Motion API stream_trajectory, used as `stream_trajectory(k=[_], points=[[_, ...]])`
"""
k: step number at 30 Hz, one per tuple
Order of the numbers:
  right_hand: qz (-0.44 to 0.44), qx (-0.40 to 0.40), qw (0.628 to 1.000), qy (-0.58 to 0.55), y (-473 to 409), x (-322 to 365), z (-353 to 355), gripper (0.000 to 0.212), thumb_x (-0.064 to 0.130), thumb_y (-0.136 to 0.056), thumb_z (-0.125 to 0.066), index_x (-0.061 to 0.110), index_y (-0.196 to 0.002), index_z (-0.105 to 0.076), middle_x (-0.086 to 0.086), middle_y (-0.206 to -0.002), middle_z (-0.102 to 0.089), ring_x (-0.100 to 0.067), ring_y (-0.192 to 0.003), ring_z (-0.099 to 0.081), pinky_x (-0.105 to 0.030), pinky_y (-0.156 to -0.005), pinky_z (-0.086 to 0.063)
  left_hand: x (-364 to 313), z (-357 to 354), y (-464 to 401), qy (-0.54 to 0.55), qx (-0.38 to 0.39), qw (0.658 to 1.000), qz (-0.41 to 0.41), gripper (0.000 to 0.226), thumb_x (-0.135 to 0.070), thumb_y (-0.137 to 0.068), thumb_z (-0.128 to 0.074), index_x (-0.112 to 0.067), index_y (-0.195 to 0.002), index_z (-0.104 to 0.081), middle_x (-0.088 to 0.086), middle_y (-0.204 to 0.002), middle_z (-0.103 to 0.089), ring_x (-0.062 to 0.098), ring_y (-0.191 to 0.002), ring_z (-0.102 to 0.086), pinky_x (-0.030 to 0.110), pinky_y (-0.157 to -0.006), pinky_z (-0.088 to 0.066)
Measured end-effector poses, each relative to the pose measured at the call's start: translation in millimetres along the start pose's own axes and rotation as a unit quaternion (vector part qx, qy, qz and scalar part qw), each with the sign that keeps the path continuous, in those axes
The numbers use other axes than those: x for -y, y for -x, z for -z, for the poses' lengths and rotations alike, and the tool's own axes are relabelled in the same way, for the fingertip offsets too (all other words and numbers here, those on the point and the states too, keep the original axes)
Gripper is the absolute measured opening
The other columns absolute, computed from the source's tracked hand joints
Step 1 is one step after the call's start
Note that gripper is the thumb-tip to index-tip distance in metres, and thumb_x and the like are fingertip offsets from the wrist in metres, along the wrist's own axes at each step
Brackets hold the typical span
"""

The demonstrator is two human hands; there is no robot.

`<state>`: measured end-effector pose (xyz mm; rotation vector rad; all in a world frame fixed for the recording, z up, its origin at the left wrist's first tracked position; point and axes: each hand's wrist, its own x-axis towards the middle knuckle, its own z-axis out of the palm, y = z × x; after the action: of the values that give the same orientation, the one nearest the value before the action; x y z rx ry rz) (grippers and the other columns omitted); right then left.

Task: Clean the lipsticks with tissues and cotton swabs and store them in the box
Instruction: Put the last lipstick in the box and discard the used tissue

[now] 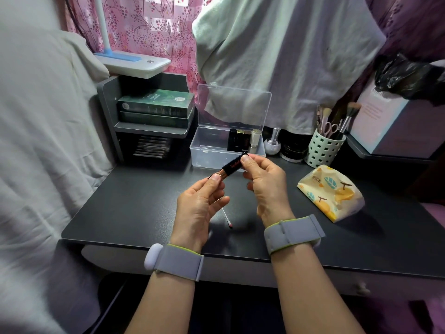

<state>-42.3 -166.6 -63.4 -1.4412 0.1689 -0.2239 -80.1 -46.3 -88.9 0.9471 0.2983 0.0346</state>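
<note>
Both hands hold one black lipstick (231,165) above the dark matte surface (134,201): the left hand (201,203) pinches its gold-ringed base, the right hand (265,182) grips the cap end. It looks cleaned and capped, so next it must go upright into the clear hard-plastic box (204,150), just beyond. A red-stained swab (227,219) lies below; a soft tissue pack (331,192) sits to the right.

Home bedroom vanity: makeup brushes (337,119), floral curtain (149,22), desk lamp (132,61).

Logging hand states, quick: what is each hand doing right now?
Left hand: pinches the gold-banded end of the black lipstick.
Right hand: pinches the lipstick's other end.
</note>
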Motion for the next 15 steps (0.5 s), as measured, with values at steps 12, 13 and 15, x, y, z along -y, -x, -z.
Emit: stream_trajectory(k=[12, 13, 15], points=[[-0.003, 0.013, 1.0, 0.001, 6.2, -1.1, -7.5, 0.004, 0.021, -0.092, -0.071, 0.021, -0.088, -0.071, 0.001, -0.085, -0.07, -0.009, -0.073, -0.058, -0.016, -0.06, -0.044, -1.7, -0.4, -2.6, 0.005, -0.002, 1.0, -0.016, 0.028, -0.015, -0.09, -0.072, 0.005, -0.109, -0.07, 0.008, -0.083, -0.065, 0.01, -0.066, -0.061, 0.022, -0.062, -0.059], [-0.002, 0.013, 1.0, 0.001, 6.7, -1.4, -7.4, 0.004, 0.021, -0.092, -0.071, 0.021, -0.088, -0.071, 0.001, -0.084, -0.07, -0.008, -0.073, -0.058, -0.016, -0.061, -0.044, -1.3, -0.1, -2.7, 0.004, -0.002, 1.0, -0.018, 0.027, -0.015, -0.09, -0.072, 0.005, -0.108, -0.07, 0.008, -0.083, -0.065, 0.01, -0.066, -0.061, 0.022, -0.062, -0.059], [-0.002, 0.014, 1.0, -0.001, 7.0, -1.9, -7.5, 0.005, 0.021, -0.092, -0.071, 0.021, -0.087, -0.071, 0.001, -0.084, -0.07, -0.008, -0.073, -0.058, -0.017, -0.061, -0.045, -1.0, 0.2, -3.1, 0.003, -0.002, 1.0, -0.022, 0.025, -0.015, -0.089, -0.072, 0.004, -0.106, -0.071, 0.008, -0.082, -0.065, 0.01, -0.066, -0.061, 0.022, -0.062, -0.059]])
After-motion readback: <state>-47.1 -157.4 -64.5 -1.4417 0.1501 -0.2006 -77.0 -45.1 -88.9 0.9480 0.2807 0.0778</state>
